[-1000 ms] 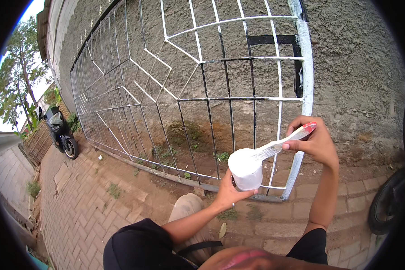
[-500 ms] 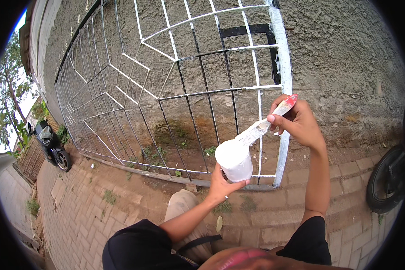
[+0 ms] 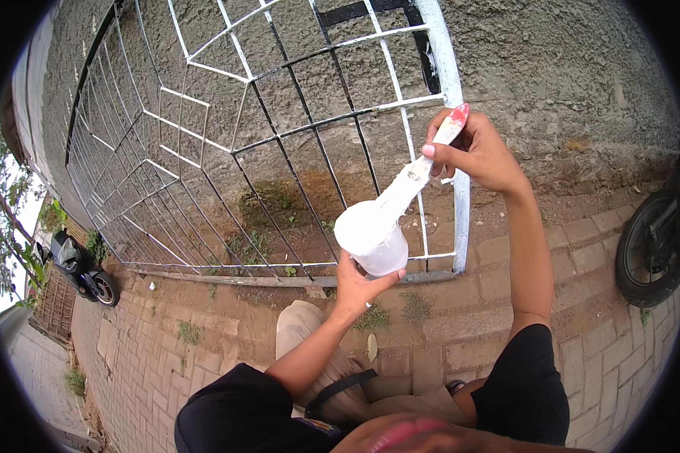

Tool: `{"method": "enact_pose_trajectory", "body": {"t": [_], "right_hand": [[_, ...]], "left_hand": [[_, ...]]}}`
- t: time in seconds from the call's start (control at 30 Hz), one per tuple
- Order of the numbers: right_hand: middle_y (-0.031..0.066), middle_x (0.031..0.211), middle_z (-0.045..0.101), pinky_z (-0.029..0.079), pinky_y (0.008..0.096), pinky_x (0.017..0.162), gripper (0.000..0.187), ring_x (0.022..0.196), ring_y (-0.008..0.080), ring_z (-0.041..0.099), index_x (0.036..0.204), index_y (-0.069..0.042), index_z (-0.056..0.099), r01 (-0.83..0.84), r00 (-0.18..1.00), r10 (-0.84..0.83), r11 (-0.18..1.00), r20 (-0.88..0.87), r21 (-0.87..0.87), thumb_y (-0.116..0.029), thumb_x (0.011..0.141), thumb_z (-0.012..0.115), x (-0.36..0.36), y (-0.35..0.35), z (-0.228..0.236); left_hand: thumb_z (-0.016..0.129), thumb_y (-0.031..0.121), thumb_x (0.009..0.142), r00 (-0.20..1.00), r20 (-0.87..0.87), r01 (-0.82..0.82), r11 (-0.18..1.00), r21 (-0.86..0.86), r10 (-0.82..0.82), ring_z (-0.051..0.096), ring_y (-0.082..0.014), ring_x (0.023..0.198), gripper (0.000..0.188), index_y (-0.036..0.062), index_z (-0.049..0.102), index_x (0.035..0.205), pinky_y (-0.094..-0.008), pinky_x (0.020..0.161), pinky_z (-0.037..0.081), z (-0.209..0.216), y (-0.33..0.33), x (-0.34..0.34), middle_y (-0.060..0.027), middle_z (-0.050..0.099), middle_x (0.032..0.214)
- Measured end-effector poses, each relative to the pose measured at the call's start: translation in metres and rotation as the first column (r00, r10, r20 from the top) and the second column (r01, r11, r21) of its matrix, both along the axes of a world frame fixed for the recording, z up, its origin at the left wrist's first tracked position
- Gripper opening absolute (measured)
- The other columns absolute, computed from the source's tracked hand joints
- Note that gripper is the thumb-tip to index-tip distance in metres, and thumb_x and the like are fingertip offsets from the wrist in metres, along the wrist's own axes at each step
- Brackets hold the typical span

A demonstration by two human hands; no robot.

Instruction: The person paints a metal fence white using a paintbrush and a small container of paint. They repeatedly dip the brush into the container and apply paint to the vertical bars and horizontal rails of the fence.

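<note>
My left hand [image 3: 357, 291] is wrapped round a white plastic cup of white paint [image 3: 384, 258], held tilted in front of the gate. Between the thumb and fingers of my right hand [image 3: 472, 151] is a paintbrush [image 3: 409, 189] with a pale handle and a red tip. Its paint-coated bristles slant down to the left and meet the rim of the cup. Behind both hands stands a metal gate [image 3: 317, 123], its bars partly white and partly black. The thick white end post [image 3: 462, 219] rises just behind my right hand.
A rough grey wall [image 3: 536, 83] backs the gate. Paving bricks [image 3: 227, 362] and strips of soil with weeds [image 3: 189, 331] lie below. One parked motorbike [image 3: 79, 268] stands far left, and a black wheel [image 3: 650, 249] is at the right.
The gate and surroundings have shifted up and left in view. The brush now reaches further over the cup, its bristles lying at the rim. Both hands keep their grip.
</note>
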State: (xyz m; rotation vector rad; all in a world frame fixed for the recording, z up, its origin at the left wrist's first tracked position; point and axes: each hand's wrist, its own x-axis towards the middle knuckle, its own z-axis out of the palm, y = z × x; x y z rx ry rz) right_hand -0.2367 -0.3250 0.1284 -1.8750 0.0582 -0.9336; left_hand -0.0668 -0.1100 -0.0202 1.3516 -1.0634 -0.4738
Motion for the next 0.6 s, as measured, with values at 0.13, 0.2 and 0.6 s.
{"method": "enact_pose_trajectory", "body": {"t": [0.13, 0.2, 0.6], "right_hand": [[0.0058, 0.078, 0.072, 0.052, 0.0228, 0.053, 0.026, 0.07, 0.0129, 0.072, 0.096, -0.005, 0.067, 0.153, 0.985, -0.159, 0.984, 0.064, 0.088, -0.028, 0.089, 0.078, -0.017, -0.028, -0.001], [0.0044, 0.075, 0.071, 0.05, 0.022, 0.051, 0.028, 0.07, 0.0136, 0.073, 0.097, -0.006, 0.067, 0.252, 0.947, -0.284, 0.947, 0.152, 0.2, -0.031, 0.089, 0.077, -0.036, -0.054, -0.007], [0.0118, 0.084, 0.073, 0.053, 0.0257, 0.051, 0.024, 0.067, 0.0168, 0.073, 0.098, 0.002, 0.065, 0.4, 0.569, -0.736, 0.636, 0.365, 0.66, -0.022, 0.097, 0.065, -0.051, -0.178, -0.067]], "left_hand": [[0.097, 0.019, 0.066, 0.999, 0.042, 0.006, 0.998, 0.07, -0.009, 0.059, -0.0288, 0.123, 0.096, -0.001, 0.04, 0.141, -0.0424, 0.106, 0.048, -0.003, 0.002, 0.004, -0.0177, 0.057, 0.133], [0.096, 0.019, 0.067, 0.998, 0.06, 0.002, 0.998, 0.057, -0.005, 0.06, -0.0285, 0.122, 0.095, -0.0014, 0.04, 0.141, -0.0425, 0.105, 0.048, -0.001, 0.003, 0.001, -0.0171, 0.058, 0.132], [0.097, 0.016, 0.065, 1.0, -0.006, 0.02, 0.992, 0.123, -0.02, 0.059, -0.0281, 0.121, 0.094, -0.0047, 0.041, 0.137, -0.0413, 0.105, 0.047, -0.013, -0.001, -0.008, -0.0184, 0.057, 0.131]]}}
